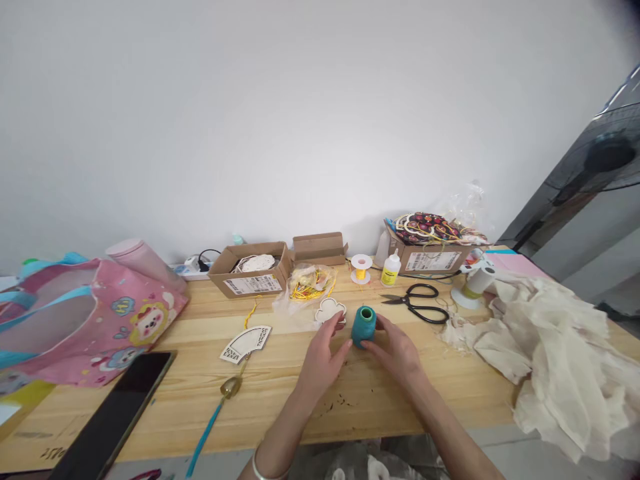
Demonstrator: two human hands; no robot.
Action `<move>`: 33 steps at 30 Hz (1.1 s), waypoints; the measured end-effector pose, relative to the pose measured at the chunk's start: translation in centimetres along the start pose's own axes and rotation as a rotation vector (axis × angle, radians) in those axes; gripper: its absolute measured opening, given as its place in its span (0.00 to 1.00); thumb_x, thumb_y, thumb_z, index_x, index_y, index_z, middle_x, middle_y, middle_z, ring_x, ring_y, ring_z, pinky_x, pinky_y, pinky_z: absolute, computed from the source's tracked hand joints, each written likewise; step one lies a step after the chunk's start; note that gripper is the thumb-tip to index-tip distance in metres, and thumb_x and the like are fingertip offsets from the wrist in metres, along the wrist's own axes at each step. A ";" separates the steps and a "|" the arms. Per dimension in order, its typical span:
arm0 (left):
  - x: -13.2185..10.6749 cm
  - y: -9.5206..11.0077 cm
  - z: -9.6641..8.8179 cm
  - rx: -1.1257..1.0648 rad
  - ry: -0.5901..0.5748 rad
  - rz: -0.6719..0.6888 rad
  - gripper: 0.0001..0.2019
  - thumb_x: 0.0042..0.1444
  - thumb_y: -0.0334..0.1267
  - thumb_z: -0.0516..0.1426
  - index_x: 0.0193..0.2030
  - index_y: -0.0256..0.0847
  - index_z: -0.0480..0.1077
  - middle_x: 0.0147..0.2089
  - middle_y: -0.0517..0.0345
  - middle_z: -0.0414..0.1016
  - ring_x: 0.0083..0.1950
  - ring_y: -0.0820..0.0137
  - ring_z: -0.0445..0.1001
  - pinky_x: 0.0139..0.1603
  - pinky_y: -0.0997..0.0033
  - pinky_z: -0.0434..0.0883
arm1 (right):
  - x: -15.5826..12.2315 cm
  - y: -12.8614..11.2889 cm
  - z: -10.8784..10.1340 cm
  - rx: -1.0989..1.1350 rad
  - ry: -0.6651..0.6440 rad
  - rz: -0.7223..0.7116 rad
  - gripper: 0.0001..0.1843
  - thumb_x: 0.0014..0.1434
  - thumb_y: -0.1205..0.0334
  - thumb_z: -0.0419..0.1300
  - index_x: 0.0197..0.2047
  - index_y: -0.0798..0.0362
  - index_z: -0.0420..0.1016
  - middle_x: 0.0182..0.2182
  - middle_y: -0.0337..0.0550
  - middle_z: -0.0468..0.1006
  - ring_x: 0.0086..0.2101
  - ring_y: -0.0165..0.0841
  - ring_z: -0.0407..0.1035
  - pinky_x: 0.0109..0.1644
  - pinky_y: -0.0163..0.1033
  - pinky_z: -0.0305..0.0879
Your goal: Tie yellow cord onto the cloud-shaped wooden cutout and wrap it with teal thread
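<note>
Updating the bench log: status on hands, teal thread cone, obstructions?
Left hand open beside teal thread cone; right hand against it. Cone upright. Black metal scissors nearby, not blocking.

Looks forward and down from the wearer's head, near the desk (275,363), facing the wall (320,120) beyond.

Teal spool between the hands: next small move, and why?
I'd probably close the left hand in on the teal spool to steady it. The spool stands upright, with the right hand at its right side, thumb across its lower front. The left index fingertip is apart from it; whether the left thumb touches, I can't tell.
</note>
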State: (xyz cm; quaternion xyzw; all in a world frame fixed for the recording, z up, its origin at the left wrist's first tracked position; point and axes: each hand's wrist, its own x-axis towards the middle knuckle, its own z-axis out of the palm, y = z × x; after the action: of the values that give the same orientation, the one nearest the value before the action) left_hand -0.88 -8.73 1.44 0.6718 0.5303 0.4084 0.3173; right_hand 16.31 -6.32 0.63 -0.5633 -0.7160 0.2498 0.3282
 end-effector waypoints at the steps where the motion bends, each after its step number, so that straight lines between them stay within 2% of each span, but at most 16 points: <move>1: -0.2 -0.3 -0.2 0.000 0.005 -0.025 0.23 0.52 0.38 0.51 0.56 0.42 0.54 0.55 0.49 0.62 0.51 0.67 0.65 0.53 0.59 0.62 | -0.1 0.2 -0.4 -0.011 0.009 -0.012 0.15 0.47 0.59 0.58 0.40 0.53 0.69 0.34 0.44 0.75 0.35 0.37 0.69 0.39 0.42 0.65; 3: -0.7 -0.8 -0.7 0.006 0.004 -0.068 0.20 0.52 0.38 0.51 0.52 0.41 0.59 0.53 0.50 0.64 0.49 0.67 0.67 0.52 0.60 0.63 | -0.1 0.4 -1.4 -0.013 0.023 -0.069 0.06 0.49 0.61 0.56 0.29 0.53 0.71 0.26 0.42 0.75 0.30 0.34 0.69 0.35 0.39 0.65; 5: -1.3 -1.1 -1.3 0.032 0.002 -0.080 0.17 0.52 0.38 0.51 0.50 0.42 0.62 0.52 0.50 0.65 0.47 0.68 0.68 0.52 0.60 0.63 | 0.0 0.1 -2.7 0.014 0.037 -0.145 0.07 0.51 0.62 0.55 0.24 0.53 0.69 0.23 0.41 0.73 0.28 0.33 0.68 0.33 0.37 0.64; 9: -3.0 -1.7 -2.3 0.121 0.008 -0.065 0.16 0.52 0.38 0.51 0.48 0.42 0.64 0.51 0.50 0.66 0.49 0.67 0.67 0.52 0.59 0.63 | 0.9 -1.2 -5.5 0.046 0.083 -0.256 0.08 0.52 0.61 0.54 0.24 0.52 0.68 0.26 0.41 0.73 0.30 0.32 0.68 0.35 0.37 0.65; 11: -3.9 -2.1 -2.6 0.154 0.021 -0.070 0.14 0.52 0.38 0.51 0.46 0.41 0.66 0.49 0.50 0.68 0.49 0.66 0.67 0.51 0.60 0.64 | 1.2 -1.1 -6.1 -0.001 0.087 -0.285 0.07 0.52 0.61 0.55 0.25 0.52 0.69 0.28 0.42 0.74 0.33 0.33 0.68 0.38 0.39 0.64; 13: -4.8 -2.4 -2.7 0.173 0.032 -0.059 0.13 0.52 0.38 0.50 0.43 0.40 0.68 0.47 0.50 0.70 0.48 0.67 0.68 0.50 0.62 0.66 | 1.3 -0.4 -5.7 -0.078 0.059 -0.291 0.04 0.50 0.62 0.57 0.29 0.51 0.72 0.32 0.43 0.75 0.36 0.36 0.68 0.41 0.42 0.64; 17: -5.4 -2.8 -2.8 0.179 0.045 -0.021 0.12 0.52 0.38 0.51 0.41 0.41 0.70 0.45 0.51 0.71 0.47 0.67 0.69 0.49 0.63 0.67 | 1.0 1.2 -2.9 -0.132 0.008 -0.230 0.12 0.44 0.64 0.61 0.35 0.53 0.73 0.36 0.47 0.74 0.37 0.38 0.67 0.42 0.44 0.64; 20: -5.2 -2.8 -2.7 0.155 0.044 -0.028 0.12 0.51 0.38 0.51 0.40 0.41 0.70 0.44 0.51 0.72 0.46 0.68 0.70 0.49 0.64 0.67 | 0.9 1.2 -1.4 -0.074 0.026 -0.200 0.04 0.45 0.68 0.59 0.28 0.53 0.73 0.33 0.46 0.74 0.36 0.36 0.67 0.41 0.42 0.64; 23: -5.2 -2.7 -2.6 0.087 0.028 -0.057 0.11 0.50 0.39 0.52 0.39 0.41 0.71 0.44 0.51 0.72 0.46 0.67 0.69 0.49 0.63 0.66 | 0.8 0.5 -2.0 0.014 -0.023 -0.222 0.03 0.46 0.69 0.57 0.23 0.53 0.70 0.29 0.43 0.72 0.34 0.34 0.66 0.40 0.40 0.64; 26: -5.1 -2.6 -2.7 -0.078 0.074 -0.156 0.12 0.48 0.41 0.55 0.38 0.41 0.72 0.44 0.52 0.72 0.46 0.66 0.69 0.50 0.62 0.65 | 0.3 -0.1 -3.7 0.120 -0.074 -0.236 0.04 0.48 0.66 0.55 0.23 0.53 0.67 0.28 0.42 0.72 0.33 0.32 0.67 0.39 0.38 0.64; 28: -5.0 -2.6 -3.1 -0.307 0.179 -0.276 0.14 0.46 0.43 0.56 0.39 0.39 0.71 0.42 0.51 0.73 0.45 0.65 0.70 0.50 0.62 0.65 | -0.2 -0.3 -4.6 0.161 -0.094 -0.219 0.05 0.50 0.64 0.54 0.24 0.53 0.66 0.28 0.42 0.72 0.32 0.31 0.67 0.39 0.36 0.64; 31: -5.0 -2.9 -4.3 -0.766 0.352 -0.390 0.15 0.47 0.44 0.56 0.39 0.37 0.70 0.42 0.50 0.74 0.45 0.65 0.71 0.51 0.61 0.64 | -0.9 0.0 -4.7 0.173 -0.126 -0.204 0.06 0.52 0.62 0.53 0.27 0.53 0.67 0.29 0.42 0.72 0.33 0.31 0.67 0.39 0.36 0.64; 33: -5.3 -3.1 -5.4 -0.928 0.347 -0.391 0.15 0.49 0.45 0.54 0.40 0.38 0.70 0.43 0.49 0.74 0.47 0.65 0.70 0.53 0.59 0.63 | -1.4 0.2 -4.3 0.170 -0.151 -0.210 0.06 0.53 0.62 0.52 0.27 0.53 0.68 0.29 0.42 0.73 0.33 0.31 0.67 0.38 0.36 0.64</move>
State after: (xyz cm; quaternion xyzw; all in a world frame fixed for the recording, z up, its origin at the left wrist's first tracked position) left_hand -7.59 -13.22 0.13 0.2721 0.4540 0.6382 0.5590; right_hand 19.93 -7.70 3.04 -0.4351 -0.7699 0.3152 0.3443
